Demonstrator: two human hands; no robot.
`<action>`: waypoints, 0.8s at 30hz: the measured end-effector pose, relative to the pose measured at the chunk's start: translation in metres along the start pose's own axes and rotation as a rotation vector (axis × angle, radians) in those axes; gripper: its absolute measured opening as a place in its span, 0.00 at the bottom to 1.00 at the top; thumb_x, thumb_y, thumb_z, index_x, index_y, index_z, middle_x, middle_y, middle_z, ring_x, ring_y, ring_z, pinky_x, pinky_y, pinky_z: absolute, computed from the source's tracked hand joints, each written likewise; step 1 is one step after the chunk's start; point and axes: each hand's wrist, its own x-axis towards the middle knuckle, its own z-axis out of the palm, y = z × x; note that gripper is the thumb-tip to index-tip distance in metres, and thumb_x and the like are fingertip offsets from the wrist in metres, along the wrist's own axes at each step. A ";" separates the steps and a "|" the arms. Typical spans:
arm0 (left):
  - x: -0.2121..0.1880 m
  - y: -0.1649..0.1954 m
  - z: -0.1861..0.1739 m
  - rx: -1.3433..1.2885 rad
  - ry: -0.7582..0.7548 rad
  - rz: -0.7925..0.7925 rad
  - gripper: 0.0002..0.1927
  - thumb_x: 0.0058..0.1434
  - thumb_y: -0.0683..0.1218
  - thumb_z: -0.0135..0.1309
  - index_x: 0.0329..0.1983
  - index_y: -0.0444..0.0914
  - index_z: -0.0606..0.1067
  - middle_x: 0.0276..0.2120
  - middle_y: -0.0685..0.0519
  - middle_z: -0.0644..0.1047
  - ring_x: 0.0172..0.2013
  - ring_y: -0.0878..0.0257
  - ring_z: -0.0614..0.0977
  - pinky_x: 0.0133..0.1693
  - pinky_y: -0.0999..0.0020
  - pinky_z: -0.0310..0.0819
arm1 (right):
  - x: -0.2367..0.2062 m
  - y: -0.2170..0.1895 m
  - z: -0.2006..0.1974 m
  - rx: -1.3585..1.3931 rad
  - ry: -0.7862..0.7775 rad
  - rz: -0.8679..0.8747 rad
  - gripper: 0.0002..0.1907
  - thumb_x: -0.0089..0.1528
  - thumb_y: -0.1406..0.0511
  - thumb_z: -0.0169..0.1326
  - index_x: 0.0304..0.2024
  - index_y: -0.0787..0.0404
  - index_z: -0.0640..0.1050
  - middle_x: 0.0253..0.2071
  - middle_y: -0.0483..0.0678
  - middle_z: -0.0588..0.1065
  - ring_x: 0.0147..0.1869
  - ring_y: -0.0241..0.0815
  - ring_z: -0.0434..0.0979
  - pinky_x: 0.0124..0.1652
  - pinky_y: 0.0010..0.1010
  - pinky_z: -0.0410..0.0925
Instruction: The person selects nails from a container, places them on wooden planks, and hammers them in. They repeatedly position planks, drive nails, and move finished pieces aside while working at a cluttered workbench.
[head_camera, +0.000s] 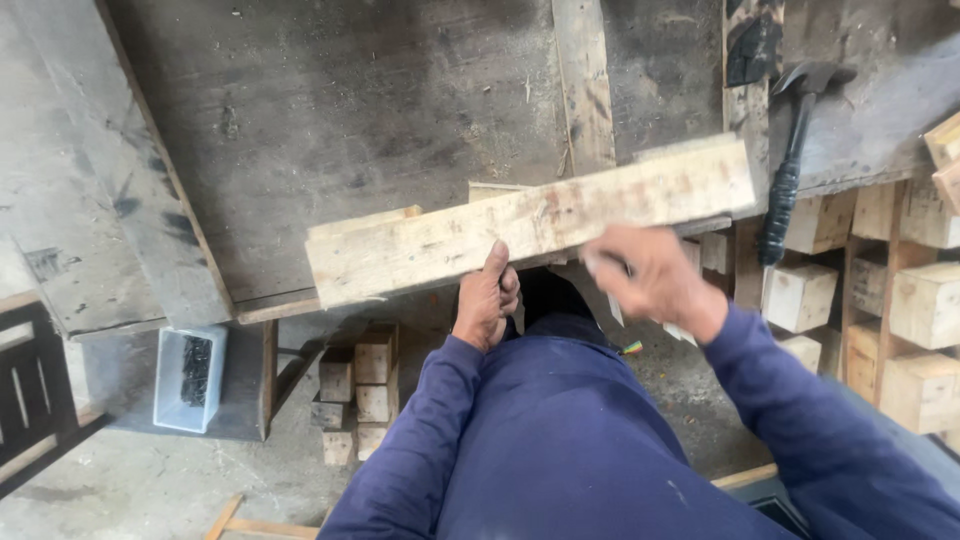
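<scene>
The fingers of the left hand (487, 300) curl up from below around the near edge of a pale wooden plank (530, 222), thumb pressed flat on its face, so the grip seems meant to pin the board against the edge of the dark counter (330, 120) where it lies tilted, its right end higher. The right hand (650, 275) sits just below the plank's right half, but it is smeared by motion; its fingers look loosely bent around something small and pale, and I cannot tell whether they pinch it or merely brush the wood. The plank overlaps 2 shorter boards beneath it (only their corners peek out above its top edge), which probably explains why it rests proud of the counter. A black-handled hammer (790, 150) lies to the right, within reach of that hand, its head on the counter and its handle hanging over the edge. Below, wooden blocks (360, 390) stack on the floor, more blocks (900, 300) crowd the right margin, cut off by the frame, and a white tub (190, 378) holds dark pieces too small to name. The blue sleeves hide the person's lap and whatever lies under the plank's middle.
</scene>
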 end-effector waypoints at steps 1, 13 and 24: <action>-0.003 0.005 0.002 0.057 0.016 -0.020 0.29 0.68 0.61 0.57 0.16 0.41 0.66 0.14 0.59 0.63 0.14 0.71 0.59 0.16 0.75 0.48 | -0.020 0.002 0.011 -0.034 -0.069 0.092 0.07 0.62 0.65 0.56 0.40 0.61 0.80 0.37 0.48 0.80 0.40 0.44 0.80 0.41 0.30 0.74; -0.018 0.071 0.034 1.703 -0.008 0.927 0.49 0.53 0.65 0.65 0.70 0.34 0.64 0.26 0.45 0.79 0.24 0.51 0.81 0.25 0.58 0.71 | 0.009 0.061 0.098 -0.354 0.033 0.184 0.54 0.53 0.41 0.65 0.69 0.69 0.64 0.68 0.66 0.63 0.73 0.63 0.58 0.69 0.50 0.54; -0.002 0.064 0.041 1.983 -0.004 0.719 0.53 0.49 0.55 0.70 0.70 0.27 0.57 0.26 0.39 0.80 0.25 0.44 0.83 0.27 0.53 0.76 | 0.043 0.083 0.077 -0.679 0.120 -0.226 0.53 0.62 0.33 0.54 0.79 0.49 0.54 0.80 0.60 0.46 0.83 0.64 0.36 0.75 0.62 0.39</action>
